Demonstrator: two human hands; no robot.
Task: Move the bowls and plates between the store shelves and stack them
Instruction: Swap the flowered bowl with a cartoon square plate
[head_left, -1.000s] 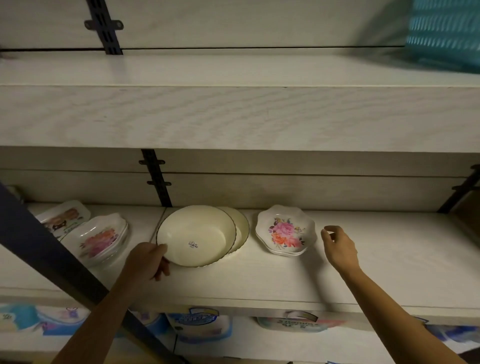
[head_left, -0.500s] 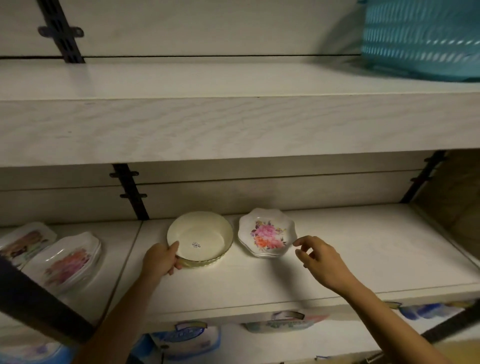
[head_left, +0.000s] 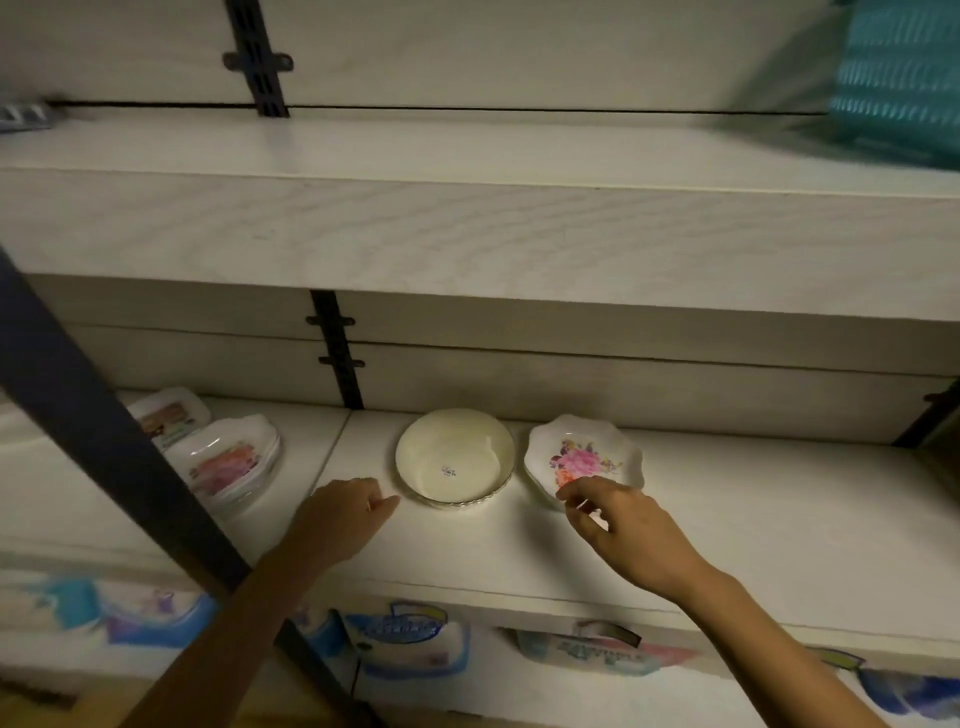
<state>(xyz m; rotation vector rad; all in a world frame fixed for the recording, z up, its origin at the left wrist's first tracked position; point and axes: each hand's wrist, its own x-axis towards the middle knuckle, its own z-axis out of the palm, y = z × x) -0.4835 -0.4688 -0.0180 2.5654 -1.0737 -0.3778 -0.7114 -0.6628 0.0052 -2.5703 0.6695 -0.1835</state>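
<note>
Fingers (head_left: 570, 491) of the right hand (head_left: 623, 530) hovered parted at the near rim of a scalloped floral plate (head_left: 587, 460), apparently poised to lift it for stacking. The left hand (head_left: 343, 514) rested on the shelf (head_left: 753, 519), loosely curled and holding nothing. Just beyond, between the two hands' fingers, sat a glossy cream bowl (head_left: 454, 457) with a fluted edge, just beside the plate. Stacked floral dishes (head_left: 228, 467) lay farther left.

Cream bowl (head_left: 455, 456); white plate (head_left: 584, 457) w/ pink floral; teal basket (head_left: 898, 78).
</note>
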